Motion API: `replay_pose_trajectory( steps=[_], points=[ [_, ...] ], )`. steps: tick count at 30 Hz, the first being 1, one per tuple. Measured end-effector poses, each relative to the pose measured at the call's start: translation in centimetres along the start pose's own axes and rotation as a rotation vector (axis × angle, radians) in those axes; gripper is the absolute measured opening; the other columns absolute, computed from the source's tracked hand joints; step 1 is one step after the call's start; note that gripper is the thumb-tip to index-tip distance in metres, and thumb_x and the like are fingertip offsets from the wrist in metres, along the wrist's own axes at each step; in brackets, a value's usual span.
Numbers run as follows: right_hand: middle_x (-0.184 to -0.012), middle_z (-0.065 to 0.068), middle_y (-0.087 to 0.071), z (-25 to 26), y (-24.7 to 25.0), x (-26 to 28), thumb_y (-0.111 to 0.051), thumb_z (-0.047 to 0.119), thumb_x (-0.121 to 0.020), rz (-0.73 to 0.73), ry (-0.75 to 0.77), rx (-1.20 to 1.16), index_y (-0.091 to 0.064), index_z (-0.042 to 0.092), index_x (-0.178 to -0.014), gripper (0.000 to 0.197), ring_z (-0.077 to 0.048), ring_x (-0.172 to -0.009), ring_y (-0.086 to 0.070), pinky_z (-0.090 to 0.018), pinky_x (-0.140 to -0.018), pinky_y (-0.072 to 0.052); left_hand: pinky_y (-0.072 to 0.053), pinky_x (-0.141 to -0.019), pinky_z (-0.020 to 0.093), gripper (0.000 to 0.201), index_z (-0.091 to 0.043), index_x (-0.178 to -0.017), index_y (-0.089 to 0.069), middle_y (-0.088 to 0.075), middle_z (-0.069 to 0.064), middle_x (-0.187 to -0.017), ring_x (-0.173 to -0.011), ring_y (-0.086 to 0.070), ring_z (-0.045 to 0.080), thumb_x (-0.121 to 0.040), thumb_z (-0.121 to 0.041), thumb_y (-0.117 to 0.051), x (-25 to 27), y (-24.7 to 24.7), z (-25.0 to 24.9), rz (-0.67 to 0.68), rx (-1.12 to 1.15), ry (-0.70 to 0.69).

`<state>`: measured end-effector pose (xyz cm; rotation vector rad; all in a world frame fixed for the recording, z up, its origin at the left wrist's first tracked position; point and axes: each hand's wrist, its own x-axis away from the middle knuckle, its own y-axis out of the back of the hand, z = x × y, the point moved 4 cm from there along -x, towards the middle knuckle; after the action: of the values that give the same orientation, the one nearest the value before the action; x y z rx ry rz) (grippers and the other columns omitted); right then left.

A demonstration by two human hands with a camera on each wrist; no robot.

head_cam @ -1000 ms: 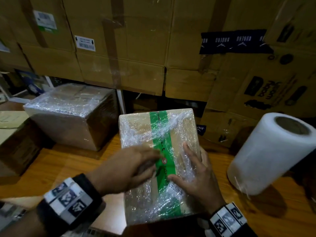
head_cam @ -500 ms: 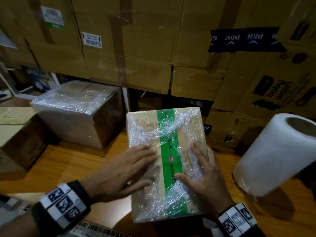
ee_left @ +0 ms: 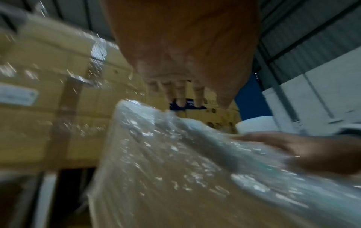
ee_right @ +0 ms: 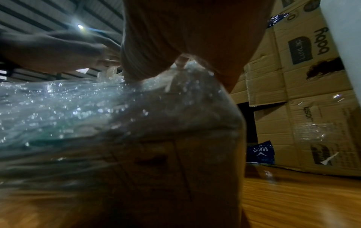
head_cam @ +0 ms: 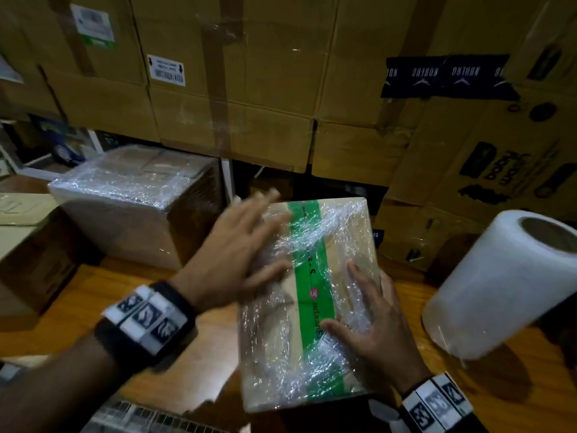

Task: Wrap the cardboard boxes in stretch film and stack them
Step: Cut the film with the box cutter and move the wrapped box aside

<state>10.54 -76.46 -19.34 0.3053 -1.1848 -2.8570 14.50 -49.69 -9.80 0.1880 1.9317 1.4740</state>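
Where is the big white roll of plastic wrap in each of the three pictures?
Head view: the white roll of stretch film lies at the right edge, on the wooden table.
Left wrist view: only its pale top shows, right of centre, behind the film-wrapped cardboard box with green tape.
Right wrist view: a blurry white strip at the far right edge may be it; I cannot tell.
Shared landmark: the wrapped box.

Right hand (ee_right: 195, 38) flat on film-wrapped box (ee_right: 156, 138), stacked cartons (ee_right: 304, 92) behind, wooden surface (ee_right: 302, 200)
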Motion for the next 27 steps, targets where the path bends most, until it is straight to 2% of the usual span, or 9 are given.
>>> replay_pose_trajectory(
  steps=[3, 6, 10, 13, 16, 18, 20, 23, 27],
  points=[
    [-0.168, -0.002, -0.012, 1.0, 0.7, -0.1, -0.066, 0.095, -0.058, 0.015, 0.030, 0.140, -0.021, 0.064, -0.150, 0.107, -0.034, -0.151, -0.028, -0.055, -0.112, -0.043, -0.022, -0.126, 0.051, 0.111, -0.023, -0.165, -0.014, -0.028, 0.007, -0.165, -0.151, -0.024, 0.026, -0.082, -0.094, -0.034, -1.6, -0.9, 3.1, 0.131, -0.018, 0.176],
    [-0.170, -0.009, -0.002, 4.3, 2.3, -1.6, -0.068, 0.085, -0.064, -0.060, 0.285, 0.468, -0.032, 0.034, -0.152, 0.109, -0.032, -0.156, -0.011, -0.050, -0.122, -0.019, -0.042, -0.108, 0.043, 0.110, -0.021, -0.158, -0.029, -0.045, 0.001, -0.143, -0.125, -0.037, 0.017, -0.078, -0.093, -0.045, -1.4, -1.2, 3.0, 0.093, 0.046, 0.177],
    [-0.172, -0.008, 0.019, 8.3, 0.9, -4.2, -0.066, 0.056, -0.089, 0.073, 0.411, 0.573, 0.003, 0.021, -0.166, 0.109, -0.023, -0.158, 0.016, -0.040, -0.124, 0.012, -0.039, -0.096, 0.034, 0.103, -0.021, -0.152, -0.037, -0.045, -0.004, -0.130, -0.113, -0.035, 0.012, -0.077, -0.090, -0.051, -0.8, -1.2, 2.7, 0.024, 0.081, 0.157],
    [-0.171, -0.009, -0.018, 8.0, -1.0, -2.7, -0.053, 0.041, -0.097, 0.130, 0.431, 0.563, -0.036, 0.017, -0.158, 0.068, -0.025, -0.153, -0.029, -0.032, -0.123, -0.024, -0.035, -0.085, 0.032, 0.097, -0.023, -0.146, -0.042, -0.041, -0.009, -0.116, -0.104, -0.035, 0.012, -0.077, -0.089, -0.054, -0.7, -1.2, 3.0, -0.007, 0.103, 0.148],
    [-0.114, 0.000, -0.069, 7.7, 1.6, -1.4, -0.058, 0.033, -0.095, -0.051, 0.504, 0.440, -0.072, 0.020, -0.104, 0.021, -0.017, -0.087, -0.068, -0.018, -0.067, -0.051, -0.033, -0.079, 0.034, 0.091, -0.023, -0.140, -0.045, -0.041, -0.009, -0.107, -0.095, -0.035, 0.014, -0.077, -0.088, -0.057, -0.8, -0.9, 3.3, -0.038, 0.090, 0.133],
    [-0.124, -0.005, -0.065, 7.2, 3.3, -2.9, -0.063, 0.031, -0.097, -0.175, 0.483, 0.480, -0.066, 0.016, -0.122, 0.029, -0.022, -0.105, -0.065, -0.023, -0.082, -0.054, -0.034, -0.078, 0.035, 0.091, -0.022, -0.139, -0.045, -0.042, -0.007, -0.105, -0.093, -0.036, 0.016, -0.077, -0.089, -0.057, -0.9, -1.0, 3.2, -0.039, 0.086, 0.131],
    [-0.166, -0.013, -0.029, 6.7, 3.0, -4.9, -0.056, 0.039, -0.102, -0.119, 0.386, 0.551, -0.033, 0.010, -0.159, 0.068, -0.028, -0.153, -0.028, -0.035, -0.122, -0.030, -0.038, -0.078, 0.037, 0.093, -0.020, -0.139, -0.046, -0.042, -0.006, -0.105, -0.093, -0.037, 0.016, -0.077, -0.089, -0.057, -0.9, -1.1, 3.0, -0.044, 0.089, 0.135],
    [-0.171, -0.005, 0.020, 5.9, -0.6, -4.0, -0.035, 0.053, -0.106, 0.096, 0.306, 0.580, 0.010, 0.017, -0.164, 0.082, -0.019, -0.158, 0.018, -0.047, -0.130, -0.002, -0.042, -0.079, 0.040, 0.092, -0.021, -0.136, -0.045, -0.041, -0.005, -0.103, -0.093, -0.037, 0.017, -0.076, -0.088, -0.060, -0.9, -1.1, 3.1, -0.024, 0.086, 0.151],
    [-0.166, 0.005, -0.034, 4.6, 0.3, 2.2, -0.056, 0.052, -0.100, 0.069, 0.339, 0.320, -0.040, 0.025, -0.158, 0.066, -0.007, -0.153, -0.028, -0.036, -0.123, -0.035, -0.040, -0.080, 0.041, 0.090, -0.022, -0.134, -0.047, -0.041, -0.005, -0.103, -0.093, -0.037, 0.017, -0.074, -0.087, -0.063, -1.0, -1.0, 3.4, -0.033, 0.101, 0.163]
  ],
)
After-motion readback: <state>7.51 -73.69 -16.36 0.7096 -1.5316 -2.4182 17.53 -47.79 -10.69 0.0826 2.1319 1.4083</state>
